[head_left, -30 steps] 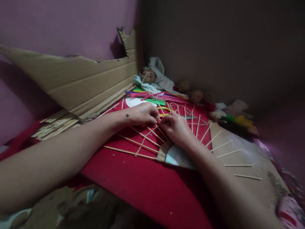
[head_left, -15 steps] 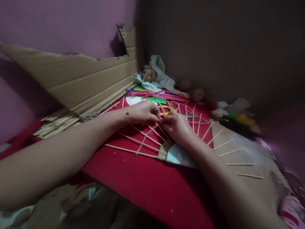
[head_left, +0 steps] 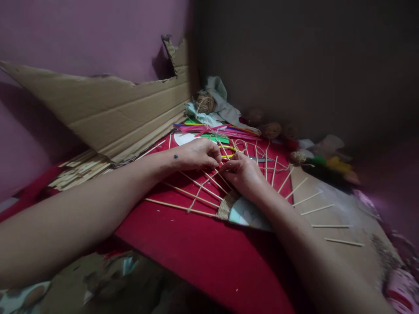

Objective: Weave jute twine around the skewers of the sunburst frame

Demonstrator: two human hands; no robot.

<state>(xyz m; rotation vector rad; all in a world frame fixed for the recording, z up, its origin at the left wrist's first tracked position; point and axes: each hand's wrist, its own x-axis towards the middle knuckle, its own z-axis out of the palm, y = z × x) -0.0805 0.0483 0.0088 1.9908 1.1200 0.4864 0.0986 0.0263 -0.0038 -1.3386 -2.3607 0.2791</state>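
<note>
Pinching with curled fingers, the left hand (head_left: 196,155) meets the right hand (head_left: 242,172), also closed, on thin twine (head_left: 196,195) among wooden sticks (head_left: 186,192). Sticks fan outward from the woven base (head_left: 225,205) on red cloth (head_left: 203,253).

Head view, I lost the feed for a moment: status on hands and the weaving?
Left hand and right hand pinched together on twine among the skewers. Woven band part round the disc. Loose twine and scissors just beyond.
</note>
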